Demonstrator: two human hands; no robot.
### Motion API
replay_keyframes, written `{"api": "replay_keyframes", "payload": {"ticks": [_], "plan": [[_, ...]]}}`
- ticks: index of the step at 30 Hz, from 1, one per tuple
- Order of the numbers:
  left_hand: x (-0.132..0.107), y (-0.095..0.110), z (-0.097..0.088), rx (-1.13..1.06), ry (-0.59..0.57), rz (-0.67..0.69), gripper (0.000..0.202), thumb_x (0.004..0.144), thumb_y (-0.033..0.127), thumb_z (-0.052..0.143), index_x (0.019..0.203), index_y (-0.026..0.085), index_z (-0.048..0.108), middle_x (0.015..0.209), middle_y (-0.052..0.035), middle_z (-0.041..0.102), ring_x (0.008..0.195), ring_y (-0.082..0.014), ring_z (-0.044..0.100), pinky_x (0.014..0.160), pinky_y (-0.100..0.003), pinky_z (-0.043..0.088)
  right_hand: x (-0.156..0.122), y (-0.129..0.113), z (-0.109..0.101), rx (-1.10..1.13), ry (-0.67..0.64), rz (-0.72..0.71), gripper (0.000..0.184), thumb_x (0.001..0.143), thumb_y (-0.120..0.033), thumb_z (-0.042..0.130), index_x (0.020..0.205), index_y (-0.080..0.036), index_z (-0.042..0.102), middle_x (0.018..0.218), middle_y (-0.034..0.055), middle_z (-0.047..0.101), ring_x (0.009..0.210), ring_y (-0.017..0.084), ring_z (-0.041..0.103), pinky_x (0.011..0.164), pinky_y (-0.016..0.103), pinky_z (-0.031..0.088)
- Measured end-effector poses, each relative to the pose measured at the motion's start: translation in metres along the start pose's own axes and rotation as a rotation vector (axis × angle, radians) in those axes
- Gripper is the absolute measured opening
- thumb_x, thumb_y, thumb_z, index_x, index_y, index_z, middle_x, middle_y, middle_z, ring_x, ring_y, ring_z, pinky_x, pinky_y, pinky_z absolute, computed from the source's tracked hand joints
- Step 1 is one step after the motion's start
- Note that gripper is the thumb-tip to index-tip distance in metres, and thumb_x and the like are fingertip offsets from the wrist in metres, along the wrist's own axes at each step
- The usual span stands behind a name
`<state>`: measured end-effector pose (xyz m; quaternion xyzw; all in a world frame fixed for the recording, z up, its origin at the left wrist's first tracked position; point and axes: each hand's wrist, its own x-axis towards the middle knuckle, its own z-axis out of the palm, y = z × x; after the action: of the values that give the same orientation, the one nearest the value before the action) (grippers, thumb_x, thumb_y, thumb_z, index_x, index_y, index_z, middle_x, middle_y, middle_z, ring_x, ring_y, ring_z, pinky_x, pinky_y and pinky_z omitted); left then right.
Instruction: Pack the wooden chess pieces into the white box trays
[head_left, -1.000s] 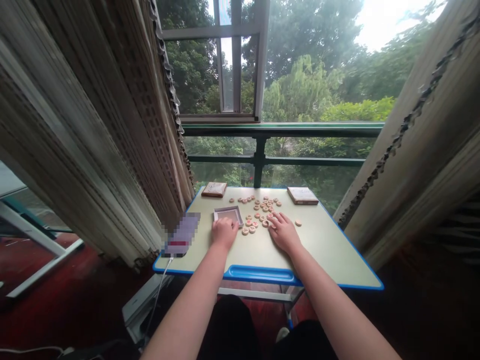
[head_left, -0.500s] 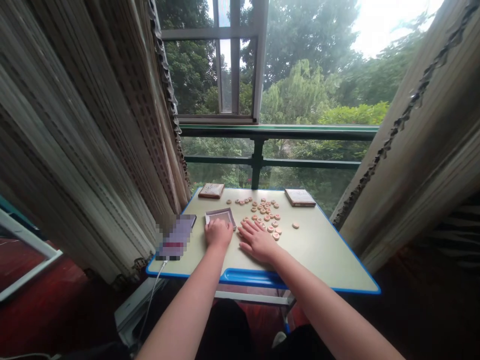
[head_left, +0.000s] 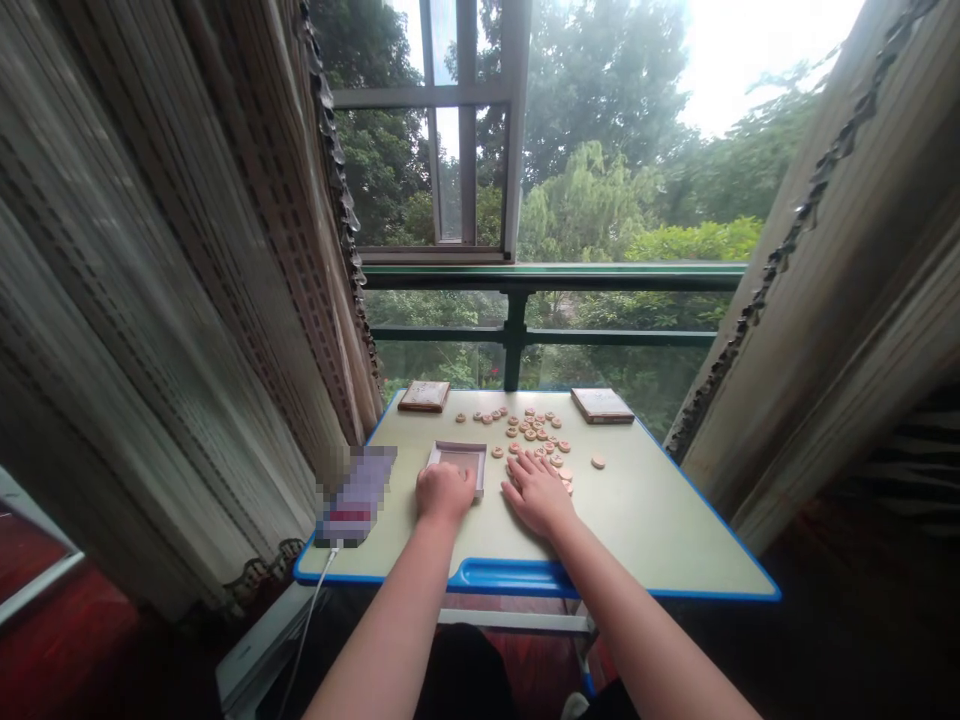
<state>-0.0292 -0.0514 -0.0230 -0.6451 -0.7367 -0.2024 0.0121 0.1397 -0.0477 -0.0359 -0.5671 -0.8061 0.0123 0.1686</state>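
On the table lie many small round wooden discs with coloured markings, which look like Chinese chess pieces (head_left: 530,435). My left hand (head_left: 444,492) is closed at the near left corner of a shallow open box (head_left: 481,470), gripping its edge; the fingertips are partly hidden. Right of the box, my right hand (head_left: 541,495) lies palm down with its fingers spread, over several pieces at the near side of the cluster. It covers part of them. One piece (head_left: 598,462) sits apart to the right.
Two flat boxes stand at the far corners, a left box (head_left: 424,396) and a right box (head_left: 602,405). A pixelated phone-like device (head_left: 358,495) with a white cable (head_left: 311,600) lies at the left edge. The table (head_left: 660,540) has a blue rim; curtains flank it, with a railing behind.
The open box has shifted right and slightly nearer, with my left hand at its corner. My right hand has slid right across the near pieces. The head view has tilted up slightly.
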Motion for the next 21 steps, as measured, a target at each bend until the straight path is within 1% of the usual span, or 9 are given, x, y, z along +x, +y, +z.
{"api": "replay_keyframes", "payload": {"ticks": [2, 4, 8, 10, 14, 17, 21], "plan": [[-0.002, 0.002, -0.003, -0.008, -0.024, -0.018, 0.041, 0.077, 0.040, 0.040, 0.071, 0.016, 0.073, 0.074, -0.0118, 0.069, 0.074, -0.0248, 0.062, 0.074, -0.034, 0.043, 0.000, 0.001, 0.002, 0.017, 0.035, -0.002, 0.044, 0.086, -0.032, 0.040, 0.125, -0.015, 0.051, 0.137, 0.0107, 0.043, 0.128, 0.024, 0.034, 0.106, 0.041, 0.023], [-0.003, 0.005, -0.006, -0.017, -0.047, -0.033, 0.040, 0.077, 0.040, 0.041, 0.071, 0.016, 0.073, 0.074, -0.0121, 0.069, 0.073, -0.0249, 0.062, 0.072, -0.034, 0.043, 0.000, 0.002, 0.005, 0.031, 0.098, -0.009, 0.039, 0.085, -0.025, 0.040, 0.119, -0.015, 0.056, 0.133, 0.0108, 0.047, 0.125, 0.024, 0.037, 0.105, 0.039, 0.027], [-0.003, 0.008, -0.008, -0.027, -0.079, -0.039, 0.041, 0.077, 0.038, 0.039, 0.071, 0.016, 0.073, 0.075, -0.0122, 0.070, 0.074, -0.0242, 0.063, 0.069, -0.032, 0.043, -0.001, 0.005, 0.007, 0.017, 0.251, 0.004, 0.033, 0.084, -0.019, 0.042, 0.111, -0.014, 0.060, 0.124, 0.0121, 0.055, 0.119, 0.024, 0.043, 0.100, 0.039, 0.032], [-0.003, 0.009, -0.007, -0.032, -0.078, -0.015, 0.042, 0.077, 0.038, 0.038, 0.071, 0.016, 0.073, 0.075, -0.0117, 0.070, 0.074, -0.0236, 0.063, 0.070, -0.032, 0.043, -0.003, 0.005, 0.005, -0.018, 0.292, 0.021, 0.031, 0.082, -0.017, 0.044, 0.108, -0.015, 0.061, 0.119, 0.0110, 0.057, 0.114, 0.024, 0.046, 0.097, 0.038, 0.034], [-0.003, 0.010, -0.003, -0.026, -0.083, 0.058, 0.042, 0.078, 0.036, 0.037, 0.073, 0.015, 0.073, 0.076, -0.0115, 0.070, 0.074, -0.0235, 0.063, 0.073, -0.033, 0.042, -0.006, 0.005, -0.002, -0.112, 0.280, 0.105, 0.021, 0.081, -0.022, 0.048, 0.095, -0.019, 0.064, 0.105, 0.0080, 0.063, 0.099, 0.023, 0.051, 0.087, 0.036, 0.035], [-0.003, 0.010, -0.001, -0.013, -0.100, 0.100, 0.042, 0.078, 0.035, 0.036, 0.075, 0.014, 0.073, 0.078, -0.0121, 0.069, 0.075, -0.0240, 0.062, 0.075, -0.034, 0.041, -0.006, 0.004, -0.006, -0.159, 0.243, 0.154, 0.017, 0.082, -0.026, 0.048, 0.086, -0.020, 0.064, 0.097, 0.0073, 0.063, 0.093, 0.022, 0.051, 0.079, 0.035, 0.034], [-0.002, 0.012, 0.000, 0.016, -0.129, 0.130, 0.044, 0.079, 0.035, 0.035, 0.081, 0.012, 0.072, 0.082, -0.0133, 0.068, 0.079, -0.0256, 0.061, 0.079, -0.037, 0.040, -0.005, 0.004, -0.008, -0.153, 0.215, 0.150, 0.018, 0.083, -0.027, 0.047, 0.085, -0.021, 0.064, 0.095, 0.0069, 0.062, 0.091, 0.021, 0.050, 0.076, 0.033, 0.032]]}}
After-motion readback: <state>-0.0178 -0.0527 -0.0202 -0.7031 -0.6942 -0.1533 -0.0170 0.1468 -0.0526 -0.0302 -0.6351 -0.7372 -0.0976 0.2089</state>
